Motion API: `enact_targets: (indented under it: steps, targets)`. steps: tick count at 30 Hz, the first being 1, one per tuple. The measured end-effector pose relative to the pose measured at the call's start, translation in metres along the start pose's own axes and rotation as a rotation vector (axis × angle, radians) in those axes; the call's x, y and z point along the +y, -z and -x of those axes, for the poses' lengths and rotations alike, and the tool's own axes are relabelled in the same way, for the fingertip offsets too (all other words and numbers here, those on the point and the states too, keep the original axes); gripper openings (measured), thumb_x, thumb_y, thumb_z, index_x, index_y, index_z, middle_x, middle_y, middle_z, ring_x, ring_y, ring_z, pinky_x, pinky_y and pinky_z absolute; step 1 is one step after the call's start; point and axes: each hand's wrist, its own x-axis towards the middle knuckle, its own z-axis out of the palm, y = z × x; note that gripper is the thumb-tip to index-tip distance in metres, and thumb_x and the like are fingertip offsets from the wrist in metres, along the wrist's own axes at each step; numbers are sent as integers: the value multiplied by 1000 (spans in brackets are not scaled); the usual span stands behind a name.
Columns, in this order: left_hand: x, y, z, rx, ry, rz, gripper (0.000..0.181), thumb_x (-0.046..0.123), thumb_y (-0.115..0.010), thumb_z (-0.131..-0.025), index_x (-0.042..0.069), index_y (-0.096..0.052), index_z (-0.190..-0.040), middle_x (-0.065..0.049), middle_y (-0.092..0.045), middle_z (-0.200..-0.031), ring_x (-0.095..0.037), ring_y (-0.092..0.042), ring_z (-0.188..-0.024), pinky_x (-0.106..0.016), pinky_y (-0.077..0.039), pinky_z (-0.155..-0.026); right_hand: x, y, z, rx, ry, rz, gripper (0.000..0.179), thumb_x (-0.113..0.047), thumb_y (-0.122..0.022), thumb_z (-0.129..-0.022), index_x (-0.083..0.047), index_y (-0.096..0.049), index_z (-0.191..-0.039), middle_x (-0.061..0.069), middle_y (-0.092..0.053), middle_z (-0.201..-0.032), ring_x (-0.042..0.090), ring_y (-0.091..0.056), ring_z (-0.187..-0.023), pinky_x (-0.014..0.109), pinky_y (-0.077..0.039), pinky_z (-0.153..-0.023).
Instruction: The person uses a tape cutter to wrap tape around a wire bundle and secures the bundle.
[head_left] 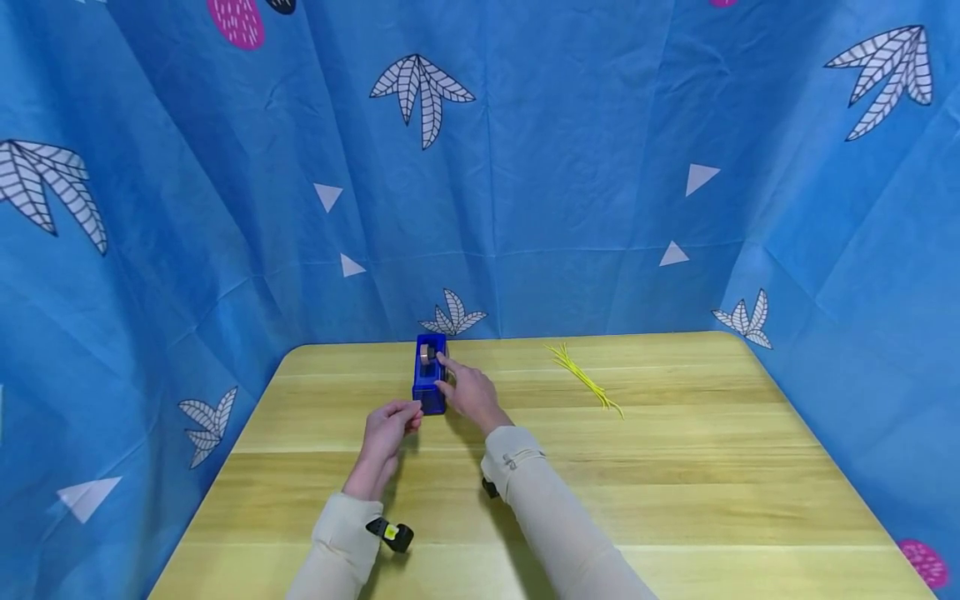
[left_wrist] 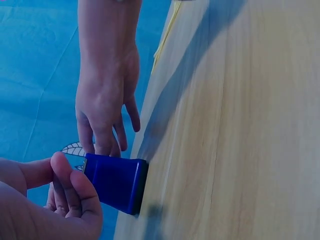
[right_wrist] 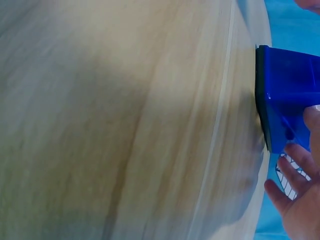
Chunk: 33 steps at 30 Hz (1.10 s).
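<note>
A blue tape dispenser (head_left: 429, 398) with a small tape roll (head_left: 425, 354) stands toward the table's far edge. At its near end, my left hand (head_left: 387, 429) pinches thumb and index finger together on what seems to be the tape's end; the strip itself is too faint to make out. In the left wrist view, those fingertips are beside the dispenser's end wall (left_wrist: 115, 182). My right hand (head_left: 474, 393) touches the dispenser's right side, its index finger reaching near the roll. The right wrist view shows the fingers of that hand (right_wrist: 302, 205) spread and fairly straight.
A bundle of thin yellow strands (head_left: 585, 379) lies on the wooden table (head_left: 675, 467), right of the dispenser. Blue patterned cloth (head_left: 585, 183) hangs behind the table and along both sides.
</note>
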Motion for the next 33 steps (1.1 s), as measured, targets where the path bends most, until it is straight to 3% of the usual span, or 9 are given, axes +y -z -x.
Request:
enact_targets:
  steps: [4, 7, 9, 13, 26, 33]
  targets:
    - [-1, 0, 4, -1, -5, 5, 29, 11, -66, -101, -15, -64, -116, 0, -69, -81, -9, -64, -74, -27, -56, -75, 0, 0, -1, 1, -1, -20, 59, -38, -63, -104, -34, -41, -159, 14, -74, -113, 18, -58, -69, 29, -49, -61]
    - [-2, 0, 8, 3, -6, 13, 30, 10, -66, -101, -16, -63, -117, 1, -68, -81, -8, -63, -73, -25, -56, -73, 1, -1, -1, -3, -7, -34, 60, -38, -63, -104, -35, -40, -159, 9, -63, -82, 13, -46, -56, 26, -43, -53]
    - [-3, 1, 11, 7, -3, 18, 29, 9, -66, -101, -15, -64, -117, 1, -69, -82, -9, -64, -74, -25, -56, -73, 1, -2, -2, -4, -7, -37, 60, -38, -63, -104, -36, -39, -159, 5, -54, -74, 11, -42, -54, 25, -41, -51]
    - [-4, 2, 18, 7, -4, 26, 28, 8, -65, -101, -15, -63, -117, 1, -69, -81, -8, -64, -74, -25, -56, -74, 2, -4, -3, 7, 3, -31, 59, -38, -63, -104, -35, -40, -158, 0, -47, -70, 11, -41, -55, 25, -40, -51]
    - [-9, 3, 36, 13, -31, 64, 17, 5, -65, -100, -10, -66, -107, 2, -68, -78, -4, -61, -67, -21, -55, -68, 1, -4, -5, 6, -7, -53, 60, -37, -64, -103, -37, -40, -158, -1, -47, -68, 10, -42, -53, 24, -39, -48]
    - [-11, 3, 44, 1, -21, 63, 21, 4, -65, -100, -14, -64, -111, 1, -68, -79, -6, -62, -69, -22, -55, -68, 2, -5, -7, -1, -11, -50, 60, -38, -64, -104, -38, -39, -158, 0, -45, -68, 10, -39, -51, 23, -37, -46]
